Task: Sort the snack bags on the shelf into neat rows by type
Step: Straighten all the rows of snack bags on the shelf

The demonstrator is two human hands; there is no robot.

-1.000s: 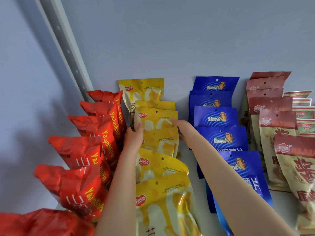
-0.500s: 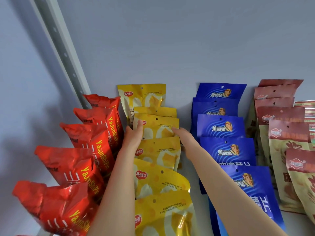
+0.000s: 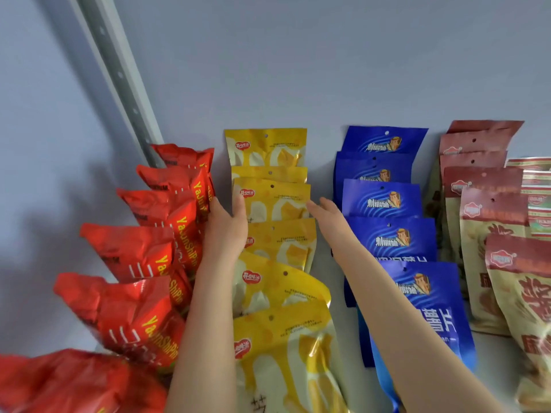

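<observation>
Four rows of snack bags run back to the wall: red bags [image 3: 143, 251], yellow bags [image 3: 280, 242], blue bags [image 3: 387, 236] and brown-and-beige bags [image 3: 489, 222]. My left hand [image 3: 225, 226] lies between the red and yellow rows, its thumb on the left edge of a yellow bag and its fingers against the red bags. My right hand [image 3: 326, 214] reaches in with straight fingers along the right edge of the yellow row, in the gap before the blue bags. Neither hand holds a bag.
A grey slotted upright rail [image 3: 119, 79] rises at the back left corner. The pale wall [image 3: 328, 70] stands right behind the rows. Green-and-red packets [image 3: 536, 186] sit at the far right. A strip of white shelf [image 3: 337, 293] shows between the yellow and blue rows.
Both hands stay on either side of the yellow row, at about the third bag from the back. The view has shifted slightly; the bags look unmoved.
</observation>
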